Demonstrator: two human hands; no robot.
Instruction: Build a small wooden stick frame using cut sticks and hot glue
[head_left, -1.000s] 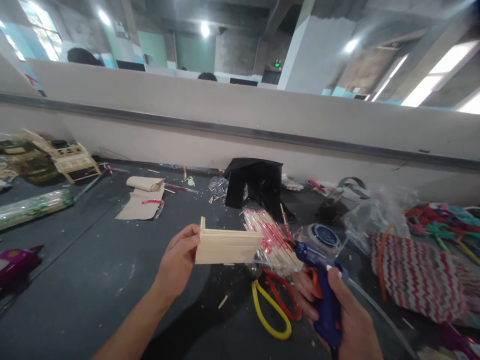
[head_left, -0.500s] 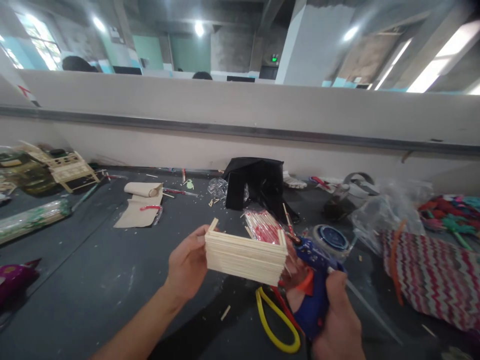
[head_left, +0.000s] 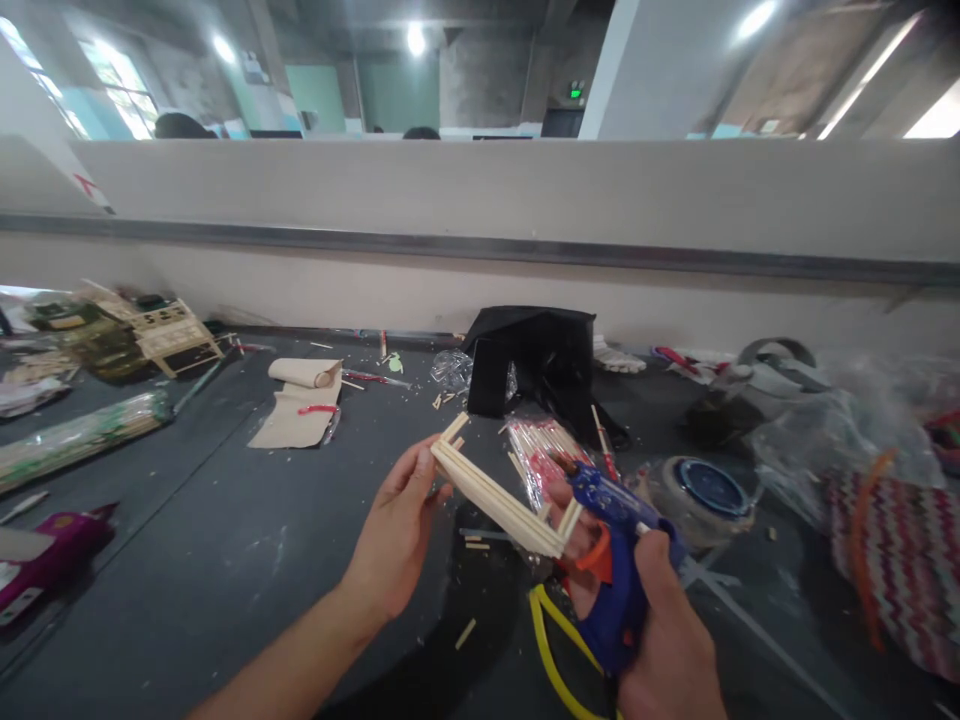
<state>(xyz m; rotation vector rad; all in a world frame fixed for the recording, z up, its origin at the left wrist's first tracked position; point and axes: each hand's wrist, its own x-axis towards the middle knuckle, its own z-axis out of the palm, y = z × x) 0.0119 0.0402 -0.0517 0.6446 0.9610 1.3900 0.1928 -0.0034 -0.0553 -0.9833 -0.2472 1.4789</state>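
My left hand (head_left: 401,525) pinches the left end of a small structure of stacked wooden sticks (head_left: 495,498), thumb on top. The structure is tilted, its right end lower and closer to me, with short sticks jutting from both ends. My right hand (head_left: 667,630) is wrapped around a blue hot glue gun (head_left: 615,570) with an orange trigger. Its nozzle points left, above the structure's right end. Fingers of the right hand come close to that end; whether they touch it I cannot tell. Beneath, a yellow-handled tool (head_left: 551,640) lies partly hidden.
Behind the hands lie a plastic pack of red-and-pale sticks (head_left: 544,445) and a black bag (head_left: 536,355). A clear jar with a blue base (head_left: 709,487) sits right. Brown paper (head_left: 300,415) and a purple tool (head_left: 56,560) are left. A low partition (head_left: 480,200) runs behind.
The stick structure has turned, so its broad side no longer faces me and its right end has dropped. Both hands still hold their things. The camera view has shifted slightly left.
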